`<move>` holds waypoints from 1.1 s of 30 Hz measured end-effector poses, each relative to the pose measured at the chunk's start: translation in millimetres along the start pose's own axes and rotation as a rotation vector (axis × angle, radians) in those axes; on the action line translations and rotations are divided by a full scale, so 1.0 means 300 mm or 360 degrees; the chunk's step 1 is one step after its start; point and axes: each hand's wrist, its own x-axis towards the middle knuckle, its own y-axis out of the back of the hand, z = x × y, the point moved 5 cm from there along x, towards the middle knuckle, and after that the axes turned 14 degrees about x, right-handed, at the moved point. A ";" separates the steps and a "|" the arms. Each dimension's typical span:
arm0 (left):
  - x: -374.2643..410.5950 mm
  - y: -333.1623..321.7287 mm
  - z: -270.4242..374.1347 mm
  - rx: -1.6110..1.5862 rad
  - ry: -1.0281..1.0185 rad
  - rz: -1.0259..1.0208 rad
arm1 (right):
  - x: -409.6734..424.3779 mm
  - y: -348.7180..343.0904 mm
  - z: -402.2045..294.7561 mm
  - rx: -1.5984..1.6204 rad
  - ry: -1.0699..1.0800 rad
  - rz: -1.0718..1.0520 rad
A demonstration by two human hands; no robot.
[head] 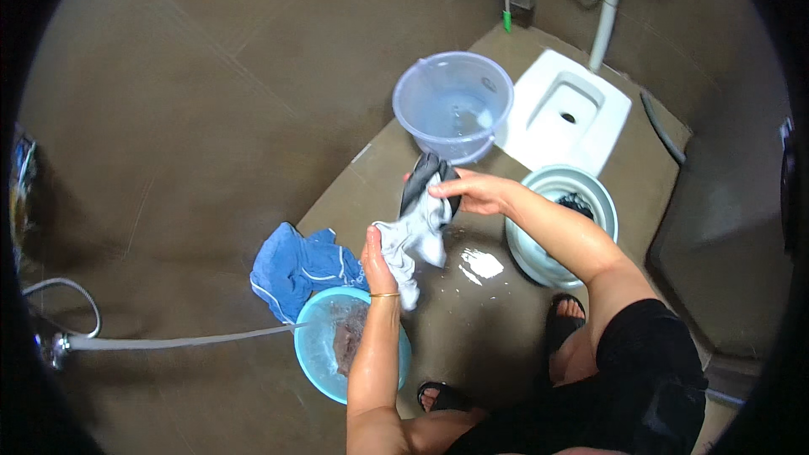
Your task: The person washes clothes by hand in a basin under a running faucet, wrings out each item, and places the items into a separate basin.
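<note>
A wet white and dark grey cloth garment is stretched between my two hands over the floor. My left hand, thumb up and a thin bangle at the wrist, grips the white lower end. Around the bunched dark and white part, my right hand has its thumb on top. Below my left forearm stands a light blue basin with water and a brownish cloth inside, partly hidden by the arm. My right forearm crosses above a pale bucket holding dark cloth.
A translucent bucket with water stands ahead, beside a white squat toilet. Blue cloth lies beside the basin. From a wall tap, a pale hose or water stream reaches the basin. The floor looks wet.
</note>
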 end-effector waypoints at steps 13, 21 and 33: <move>0.109 0.413 0.166 -0.1005 -0.0280 0.0254 | 0.055 -0.274 -0.093 0.0146 0.0319 -0.0007; -0.032 0.599 0.334 -0.0449 -0.0714 0.0782 | -0.011 -0.351 -0.191 0.0178 0.0602 0.0166; -0.250 0.103 0.524 0.1479 -0.1305 0.0351 | 0.021 -0.751 -0.039 0.0253 0.0767 0.0007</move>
